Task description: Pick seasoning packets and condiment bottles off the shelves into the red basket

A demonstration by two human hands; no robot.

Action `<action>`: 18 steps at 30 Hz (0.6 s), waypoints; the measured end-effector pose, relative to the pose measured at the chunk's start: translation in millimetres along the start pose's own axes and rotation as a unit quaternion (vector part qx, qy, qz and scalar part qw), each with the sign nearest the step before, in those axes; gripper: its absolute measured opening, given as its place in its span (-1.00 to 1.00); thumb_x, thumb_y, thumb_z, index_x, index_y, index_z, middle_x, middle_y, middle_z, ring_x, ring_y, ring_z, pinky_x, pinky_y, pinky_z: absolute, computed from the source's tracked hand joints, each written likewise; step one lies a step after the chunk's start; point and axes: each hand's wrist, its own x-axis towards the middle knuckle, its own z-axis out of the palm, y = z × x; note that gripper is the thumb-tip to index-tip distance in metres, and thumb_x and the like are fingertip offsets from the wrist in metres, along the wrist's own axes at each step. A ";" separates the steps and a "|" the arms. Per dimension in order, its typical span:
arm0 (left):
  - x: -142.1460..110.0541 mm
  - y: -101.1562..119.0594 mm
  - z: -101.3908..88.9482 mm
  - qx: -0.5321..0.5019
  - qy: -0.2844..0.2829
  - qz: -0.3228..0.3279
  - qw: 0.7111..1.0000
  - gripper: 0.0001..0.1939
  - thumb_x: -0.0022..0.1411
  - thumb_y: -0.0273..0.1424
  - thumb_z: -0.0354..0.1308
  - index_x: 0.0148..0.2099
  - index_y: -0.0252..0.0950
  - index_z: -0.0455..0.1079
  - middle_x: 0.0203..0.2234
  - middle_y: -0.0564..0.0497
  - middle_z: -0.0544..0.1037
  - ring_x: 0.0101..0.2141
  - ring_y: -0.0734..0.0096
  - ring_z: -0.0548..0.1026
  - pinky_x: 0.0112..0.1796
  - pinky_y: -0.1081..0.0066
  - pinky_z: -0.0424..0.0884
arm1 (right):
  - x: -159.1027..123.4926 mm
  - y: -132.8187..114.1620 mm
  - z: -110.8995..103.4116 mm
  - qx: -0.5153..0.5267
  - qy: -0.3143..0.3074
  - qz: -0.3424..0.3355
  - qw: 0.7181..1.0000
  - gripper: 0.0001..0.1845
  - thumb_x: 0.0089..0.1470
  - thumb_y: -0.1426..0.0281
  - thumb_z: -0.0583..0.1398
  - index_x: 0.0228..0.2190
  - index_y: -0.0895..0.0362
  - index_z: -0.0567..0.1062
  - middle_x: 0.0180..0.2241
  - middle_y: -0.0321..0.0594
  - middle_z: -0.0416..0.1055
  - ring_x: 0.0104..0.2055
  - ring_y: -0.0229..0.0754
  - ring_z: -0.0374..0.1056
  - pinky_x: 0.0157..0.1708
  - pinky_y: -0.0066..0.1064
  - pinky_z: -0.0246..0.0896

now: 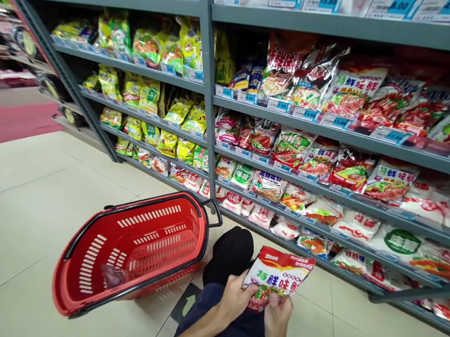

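Observation:
Between my two hands is a red and white seasoning packet [278, 268], its printed front turned up toward me. My left hand [233, 299] grips its left edge, with the thumb laid over the front. At the lower edge my right hand [277, 318] pinches the packet, the thumb on the front. The fingers behind the packet are hidden. To the left of my knees a red shopping basket [133, 245] with black rim and handle stands on the floor. Inside it lies a small purplish packet [113, 276], partly hard to make out.
Grey shelving [336, 130] runs across in front of me, stocked with seasoning bags and price tags. Yellow bags [147, 96] fill the left bays. A slanted shelf brace [418, 293] reaches the floor at right. A green arrow marking [188, 304] is on the tiles beside the basket.

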 end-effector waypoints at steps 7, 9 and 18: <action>11.4 3.3 -3.4 -0.018 0.045 -0.060 0.997 -0.52 0.33 -0.02 0.12 -0.18 -0.36 0.60 -0.38 -0.12 0.65 -0.39 0.22 0.52 -0.31 0.36 0.46 | 2.1 -15.7 4.5 -0.001 -0.038 0.048 0.998 -0.37 0.04 -0.04 0.34 0.03 0.08 0.50 -0.07 -0.05 0.60 -0.09 0.09 0.55 -0.12 -0.18 0.51; 24.6 12.7 -8.3 -0.072 0.066 -0.088 0.991 -0.46 0.34 0.03 0.09 -0.16 -0.39 0.57 -0.37 -0.12 0.64 -0.38 0.23 0.53 -0.32 0.37 0.45 | 11.2 -33.0 8.5 -0.003 -0.086 0.053 0.995 -0.38 0.08 0.04 0.35 0.10 0.02 0.44 0.04 -0.10 0.55 0.00 0.05 0.51 -0.05 -0.21 0.49; 67.2 29.8 -38.0 -0.077 0.071 -0.095 0.990 -0.25 0.34 0.23 -0.14 -0.25 -0.37 0.52 -0.41 -0.08 0.60 -0.44 0.37 0.43 -0.40 0.46 0.33 | 46.1 -87.5 38.1 0.055 -0.179 0.004 0.982 -0.52 0.14 0.16 0.32 0.05 0.05 0.47 0.12 -0.14 0.49 0.13 -0.05 0.43 0.17 -0.27 0.32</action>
